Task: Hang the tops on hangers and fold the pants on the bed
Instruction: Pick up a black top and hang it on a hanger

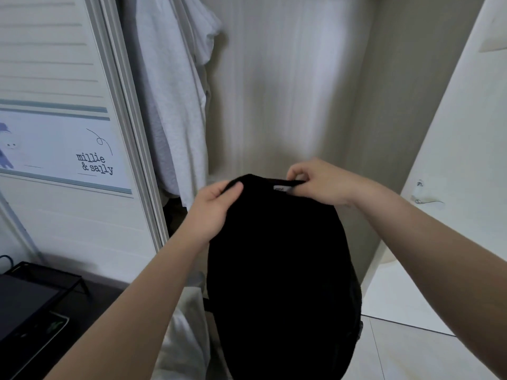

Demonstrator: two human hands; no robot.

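Observation:
A black top hangs down in front of me, held up at its upper edge by both hands. My left hand grips the fabric at the left shoulder, thumb over the front. My right hand pinches the neckline next to a small white label. No hanger shows on the black top. Several white tops hang inside the open wardrobe at the upper left.
A sliding wardrobe door with a printed panel stands at the left. An open cream door with a handle is at the right. A dark desk with a black stand fills the lower left. White cloth lies below my left forearm.

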